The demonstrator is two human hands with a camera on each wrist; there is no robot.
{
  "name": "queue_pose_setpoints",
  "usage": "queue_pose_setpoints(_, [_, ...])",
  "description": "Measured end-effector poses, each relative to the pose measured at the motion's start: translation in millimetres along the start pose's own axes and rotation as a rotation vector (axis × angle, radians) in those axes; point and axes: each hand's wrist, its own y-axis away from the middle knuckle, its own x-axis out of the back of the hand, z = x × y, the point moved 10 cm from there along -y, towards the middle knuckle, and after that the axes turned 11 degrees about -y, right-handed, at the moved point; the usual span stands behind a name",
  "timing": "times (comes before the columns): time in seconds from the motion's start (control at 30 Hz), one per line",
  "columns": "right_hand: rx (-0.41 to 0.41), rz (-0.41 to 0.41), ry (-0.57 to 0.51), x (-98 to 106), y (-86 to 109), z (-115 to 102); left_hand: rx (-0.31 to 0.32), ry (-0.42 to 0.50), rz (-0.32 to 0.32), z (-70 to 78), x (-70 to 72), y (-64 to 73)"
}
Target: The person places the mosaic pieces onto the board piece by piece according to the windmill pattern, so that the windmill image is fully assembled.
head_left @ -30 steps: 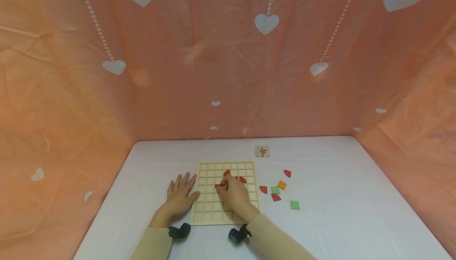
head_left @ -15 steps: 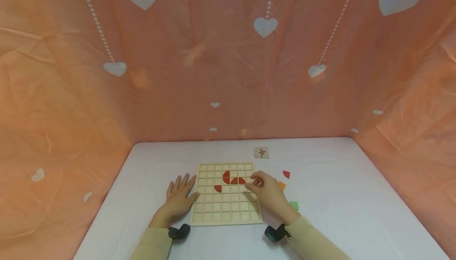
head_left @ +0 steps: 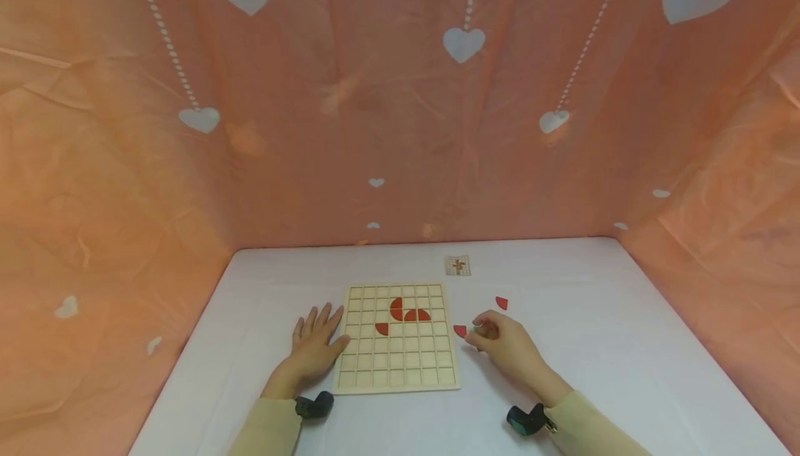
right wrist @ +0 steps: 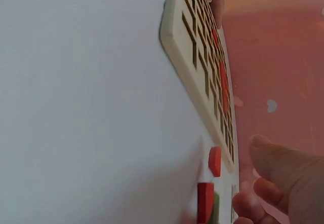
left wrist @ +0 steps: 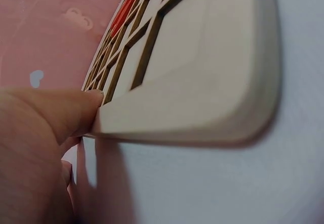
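Left sleeve [head_left: 269, 428]: beige, behind the left fingers; dark wrist device [head_left: 314, 406] beside it.

Left hand [head_left: 310, 352]: fingers straight and spread on the white tabletop [head_left: 625, 373]; thumb tip touching the near-left part of the board's edge.

Grid board [head_left: 412, 361]: pale wood, lying flat, immediately right of the left fingers and left of the right fingers.

Red quarter-round pieces, five, in cells of the board, all to the right of the left fingertips: one single [head_left: 382, 329], nearest to them; an upright pair [head_left: 396, 309]; a side-by-side pair [head_left: 417, 315], nearest the right fingers.

Pattern card [head_left: 458, 266]: small, gridded, with a reddish figure; beyond the right fingertips and slightly left.

Loose red piece [head_left: 460, 331]: flat, just left of the right fingertips.

Red block [right wrist: 205, 202] and green piece [right wrist: 216, 207]: on the tabletop under the right fingers, the green partly hidden behind the red.

Right hand [head_left: 509, 345]: fingers loosely bent, thumb apart from them, nothing visible between.

Far red piece [head_left: 502, 302]: beyond the right knuckles.

Second wrist device [head_left: 528, 420] and right sleeve [head_left: 594, 425]: behind the right fingers.
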Motion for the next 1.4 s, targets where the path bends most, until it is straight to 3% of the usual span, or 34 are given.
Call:
queue_pose_setpoints(0.43, [0.027,0.026,0.033,5.8,8.7,10.8,-0.001,-0.013,-0.007,-0.3,-0.5,-1.2])
queue_pose_setpoints(1.4, [0.033,0.022,0.133,-2.4,8.1,5.7,0.005,0.032,-0.020,0.6,-0.7,-0.6])
